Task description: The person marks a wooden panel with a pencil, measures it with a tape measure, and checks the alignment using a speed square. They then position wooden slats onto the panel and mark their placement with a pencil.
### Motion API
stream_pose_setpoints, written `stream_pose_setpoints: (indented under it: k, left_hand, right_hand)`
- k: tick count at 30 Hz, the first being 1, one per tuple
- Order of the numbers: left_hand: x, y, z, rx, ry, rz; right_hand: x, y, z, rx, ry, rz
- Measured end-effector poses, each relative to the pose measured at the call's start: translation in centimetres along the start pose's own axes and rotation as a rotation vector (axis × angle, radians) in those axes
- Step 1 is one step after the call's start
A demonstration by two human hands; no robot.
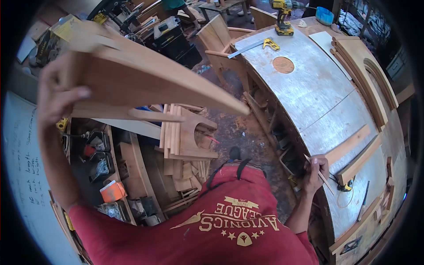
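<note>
My left hand (59, 95) is raised at the left, its fingers closed on the near end of a long wooden board (145, 84). That board is partly blurred and slants away across the upper left, tapering toward its far end. At the edge of the workbench (318, 104), my right hand (317, 172) pinches a thin wooden stick (327, 183). Just beyond those fingers, a flat wooden strip (349, 145) and a thicker wood block (360, 160) lie on the bench top.
A yellow cordless drill (284, 17) and a yellow-handled square (270, 44) sit at the bench's far end. Curved wooden pieces (366, 79) are stacked along its right side. Low at the left are stacked wood parts (176, 141) and an orange box (113, 191).
</note>
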State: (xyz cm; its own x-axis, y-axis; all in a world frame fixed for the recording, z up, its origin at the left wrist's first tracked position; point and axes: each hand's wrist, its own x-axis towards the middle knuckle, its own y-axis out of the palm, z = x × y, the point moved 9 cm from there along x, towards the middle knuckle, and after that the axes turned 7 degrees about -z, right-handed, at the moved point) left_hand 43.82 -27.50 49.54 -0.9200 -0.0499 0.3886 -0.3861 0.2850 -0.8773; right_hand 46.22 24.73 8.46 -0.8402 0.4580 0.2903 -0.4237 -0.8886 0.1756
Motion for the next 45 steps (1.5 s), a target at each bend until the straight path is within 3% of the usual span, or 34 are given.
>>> stream_pose_setpoints:
  k: [1,4,6,11,14,16,18,20,23,29,30,31,35,38,42,44,45]
  left_hand:
    - [0.2,2.9,-0.5,0.117,-0.003,0.158]
    - [0.0,13.7,1.4,-0.068,0.190,0.407]
    - [0.0,18.8,3.4,0.052,0.380,0.474]
    - [1.1,27.1,9.4,-0.149,0.533,0.611]
    - [0.4,34.2,15.3,-0.120,0.677,0.663]
    - [-1.4,40.2,19.8,-0.095,0.842,0.577]
    - [-2.6,46.3,23.2,-0.106,0.960,0.508]
    - [-4.3,51.6,26.3,-0.137,1.008,0.487]
    - [-8.4,60.9,30.2,0.002,1.155,0.572]
    - [-18.4,70.7,36.7,0.078,1.257,0.736]
    - [-20.7,72.2,38.2,0.117,1.269,0.770]
    - [-21.7,71.8,38.5,0.128,1.276,0.603]
    - [-27.4,72.5,41.0,0.187,1.216,0.835]
    - [-29.2,71.5,41.8,0.166,1.169,0.794]
    - [-29.8,73.3,43.8,0.224,1.100,0.922]
    - [-27.9,72.2,42.8,0.283,0.983,0.915]
    - [-25.4,70.4,41.9,0.325,0.889,0.816]
  right_hand:
    - [-0.3,1.4,0.1,-0.017,0.000,0.048]
    - [-1.6,4.7,0.0,-0.083,-0.020,0.138]
    - [-2.6,6.8,-0.2,-0.117,0.052,0.167]
    - [-5.5,10.4,-2.2,-0.340,0.101,0.118]
    - [-8.2,12.4,-4.9,-0.428,0.226,0.092]
    - [-9.7,15.3,-4.9,-0.559,0.238,0.125]
    - [-11.6,16.7,-4.8,-0.644,0.110,0.174]
    - [-13.5,16.5,-4.4,-0.825,0.214,0.191]
    - [-15.3,16.8,-3.9,-0.903,0.236,0.142]
    - [-17.6,14.6,-5.7,-1.040,0.378,0.069]
    - [-17.7,14.6,-6.1,-1.063,0.373,0.077]
    - [-17.7,15.2,-6.5,-1.045,0.393,0.101]
    - [-18.1,16.3,-7.7,-1.010,0.420,0.136]
    - [-18.0,17.2,-8.2,-1.048,0.431,0.201]
    - [-16.6,18.6,-9.5,-1.073,0.436,0.271]
    - [-16.3,18.7,-10.1,-1.069,0.435,0.292]
    - [-16.2,18.5,-10.4,-1.084,0.445,0.299]
